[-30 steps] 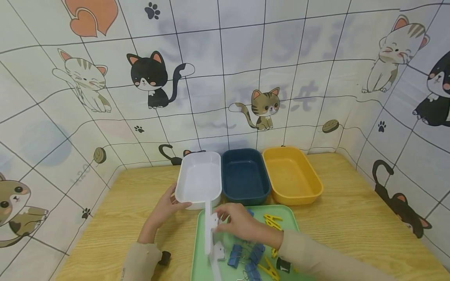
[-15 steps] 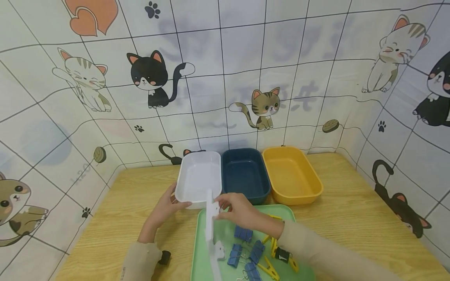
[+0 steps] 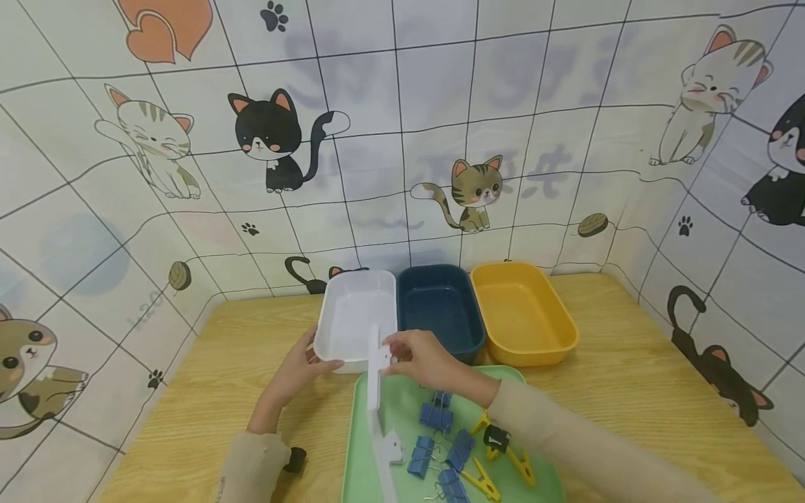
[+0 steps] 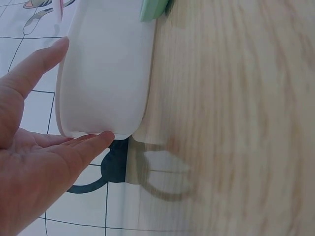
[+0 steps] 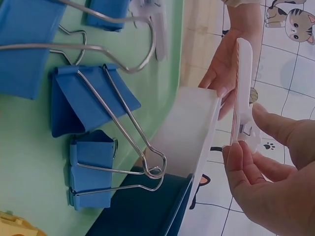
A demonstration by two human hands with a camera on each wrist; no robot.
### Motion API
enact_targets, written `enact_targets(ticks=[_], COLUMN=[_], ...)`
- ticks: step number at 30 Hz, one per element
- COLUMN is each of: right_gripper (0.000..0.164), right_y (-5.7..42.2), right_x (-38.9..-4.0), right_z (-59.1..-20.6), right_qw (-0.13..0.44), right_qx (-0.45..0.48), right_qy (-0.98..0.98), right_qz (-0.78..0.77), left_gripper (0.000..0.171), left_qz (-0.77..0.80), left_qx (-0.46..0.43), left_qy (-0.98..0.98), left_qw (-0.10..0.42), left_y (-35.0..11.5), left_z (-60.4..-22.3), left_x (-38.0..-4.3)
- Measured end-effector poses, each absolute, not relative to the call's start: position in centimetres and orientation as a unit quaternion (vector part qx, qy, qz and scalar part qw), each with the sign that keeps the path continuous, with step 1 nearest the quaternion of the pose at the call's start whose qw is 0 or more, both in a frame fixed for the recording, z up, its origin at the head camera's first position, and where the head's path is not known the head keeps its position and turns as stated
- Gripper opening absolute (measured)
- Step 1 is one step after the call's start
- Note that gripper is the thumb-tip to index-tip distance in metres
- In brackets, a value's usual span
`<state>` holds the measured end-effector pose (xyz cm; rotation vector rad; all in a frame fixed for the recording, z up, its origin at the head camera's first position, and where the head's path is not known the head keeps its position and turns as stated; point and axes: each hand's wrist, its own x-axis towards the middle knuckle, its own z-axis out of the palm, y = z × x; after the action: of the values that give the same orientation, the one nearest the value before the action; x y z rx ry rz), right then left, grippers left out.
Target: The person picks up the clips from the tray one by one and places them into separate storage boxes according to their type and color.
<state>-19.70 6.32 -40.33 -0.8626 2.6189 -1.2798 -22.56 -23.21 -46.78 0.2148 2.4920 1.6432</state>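
My right hand [image 3: 428,360] pinches a long white bag clip [image 3: 374,377] by its small side tab, thumb against fingertips. In the head view, the clip's far end overlaps the front of a white plastic bin [image 3: 357,300]. The right wrist view has the clip [image 5: 243,83] upright beside the bin's rim. My left hand [image 3: 300,365] holds the bin's near left corner, thumb at the front and fingers along the side. A second white bag clip [image 3: 383,461] lies on a green tray [image 3: 358,419] below the held one.
Beside the white bin stand a dark blue bin [image 3: 437,307] and a yellow bin [image 3: 523,307], in a row along the cat-patterned backdrop. Several blue binder clips [image 3: 436,417] and yellow clothespins [image 3: 483,482] lie on the tray. The wooden table [image 3: 251,342] extends to both sides.
My right hand has carried the white bag clip up off the tray and forward, its end now over the white bin's front. The left hand stays in place.
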Motion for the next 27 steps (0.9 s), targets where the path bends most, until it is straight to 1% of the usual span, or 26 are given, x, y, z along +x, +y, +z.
enact_targets(ticks=[9,16,27], right_gripper=[0.047,0.043,0.042], right_y=[6.3,6.1,5.8], right_x=[-21.0,-22.1,-23.7], right_z=[-40.0,-40.0,-40.2], right_qw=[0.054,0.049,0.032], right_qx=[-0.274,-0.265,-0.275], right_qy=[0.865,0.867,0.870], right_qz=[-0.416,-0.420,-0.407], left_gripper=[0.101,0.100,0.098], left_qz=[0.552,0.556,0.576], left_qx=[0.075,0.074,0.087], left_qy=[0.827,0.825,0.809], left_qw=[0.075,0.073,0.079], left_y=[-23.1,-23.1,-23.1], left_z=[-46.7,-46.5,-46.6], left_x=[-22.7,-22.6,-22.5])
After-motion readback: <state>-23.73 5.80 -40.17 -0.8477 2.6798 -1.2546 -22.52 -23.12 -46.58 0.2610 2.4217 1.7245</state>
